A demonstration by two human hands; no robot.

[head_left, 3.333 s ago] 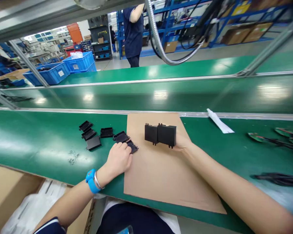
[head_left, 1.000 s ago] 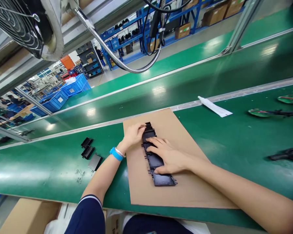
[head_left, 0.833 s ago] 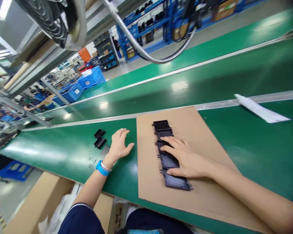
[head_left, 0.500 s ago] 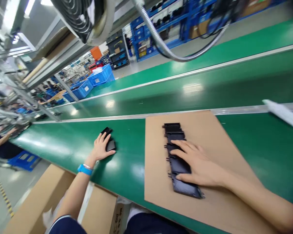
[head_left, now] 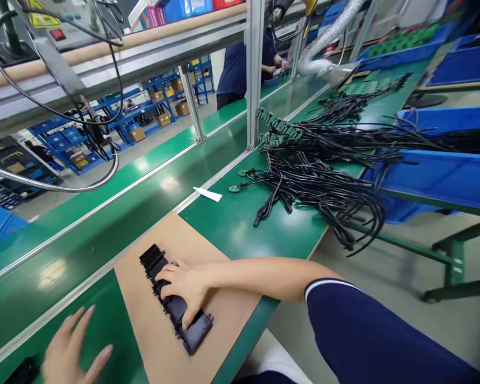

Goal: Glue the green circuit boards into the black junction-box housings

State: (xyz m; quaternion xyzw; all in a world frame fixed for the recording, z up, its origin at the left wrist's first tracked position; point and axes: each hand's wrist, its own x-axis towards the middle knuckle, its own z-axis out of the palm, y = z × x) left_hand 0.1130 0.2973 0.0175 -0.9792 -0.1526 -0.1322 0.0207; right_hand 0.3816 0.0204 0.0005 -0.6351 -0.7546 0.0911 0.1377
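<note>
On a brown cardboard sheet lies a slanted row of several flat black plastic pieces, edge to edge, with small tabs along their sides. My right hand rests across the middle of this row, fingers and thumb spread over the pieces, hiding part of them. Left of the sheet, my left hand is slightly blurred over the green bench, its fingers apart and nothing in them. Close to it, a dark black piece is cut off by the bottom edge of the view.
Black cables with green circuit boards pile up on the right of the bench and hang over its edge. A white paper strip lies beside the metal rail. Blue bins stand right. Another person works across the belt.
The view has swung right, bringing the cable pile into sight. My left hand has come away from the loose black pieces; my right hand stays on the row.
</note>
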